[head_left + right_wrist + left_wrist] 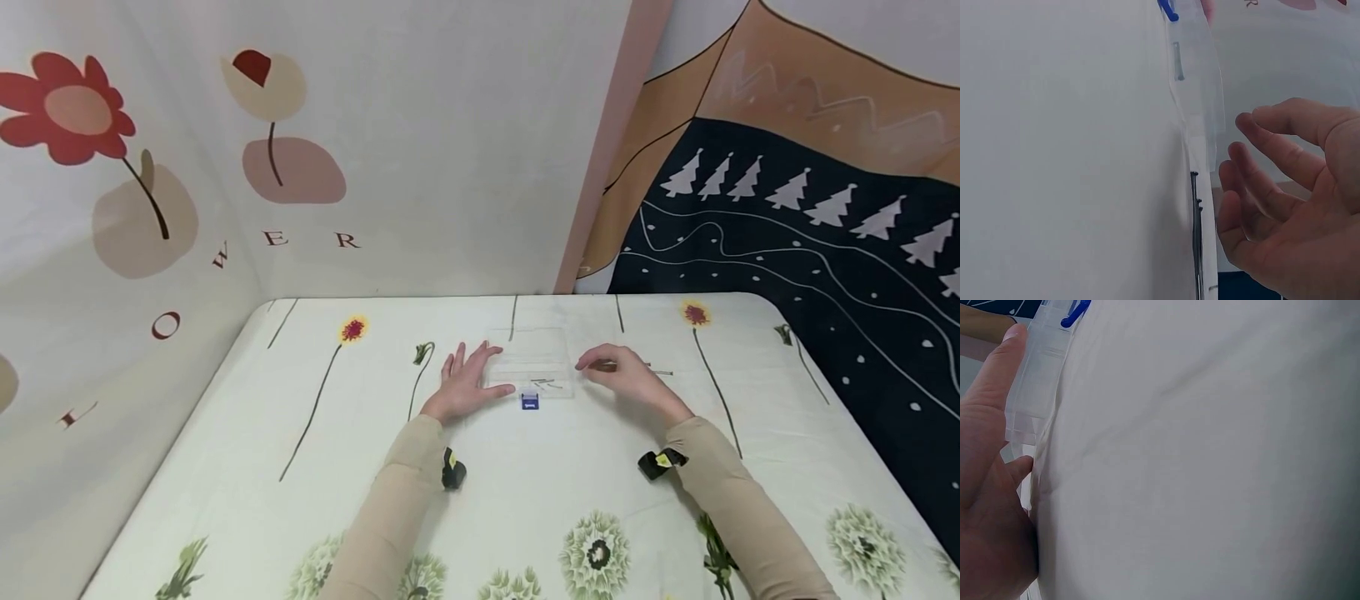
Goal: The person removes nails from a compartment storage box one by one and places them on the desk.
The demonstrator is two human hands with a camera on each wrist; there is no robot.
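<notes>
Floral tablecloth (532,467) bears a clear box (528,364), seemingly part-filled: nails (545,382) inside, other nails (662,372) outside; left hand (462,386) spread wide, right hand (628,380) loosely curved.

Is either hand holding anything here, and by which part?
No hold shows: the right hand curves loosely with nothing visible in it; the left hand spreads at the left end of the clear box, no grip visible.

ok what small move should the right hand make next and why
I'd probably lower the right hand and pinch one of the thin, dark, nail-like metal pins on the white flowered tablecloth: its fingers show nothing between them, the pins lie close by, and similar slim, grey pieces are in the clear plastic box by the left hand.
</notes>
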